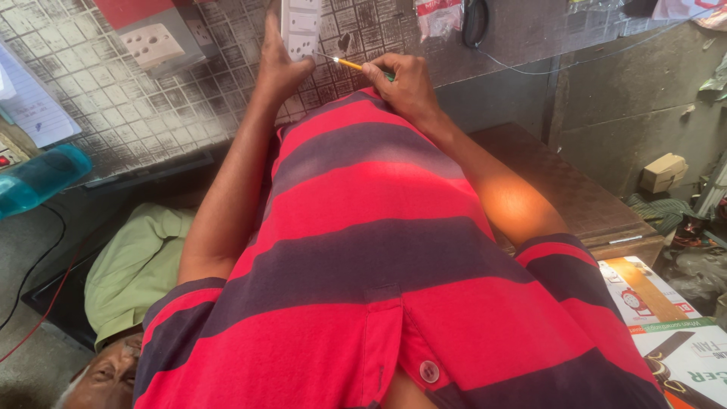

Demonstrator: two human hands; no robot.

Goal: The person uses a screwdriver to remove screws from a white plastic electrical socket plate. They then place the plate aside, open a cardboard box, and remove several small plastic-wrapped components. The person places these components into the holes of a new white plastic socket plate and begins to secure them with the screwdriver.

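White switch panel steadied on gridded worktop by left hand; yellow-handled screwdriver clamped in right hand fingers.

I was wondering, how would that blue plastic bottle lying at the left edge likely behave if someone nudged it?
The blue bottle lies on its side and looks round, so it would probably roll rather than slide. Its translucent plastic suggests it is fairly light and unlikely to break. Its smooth surface may be a little slippery to grip.
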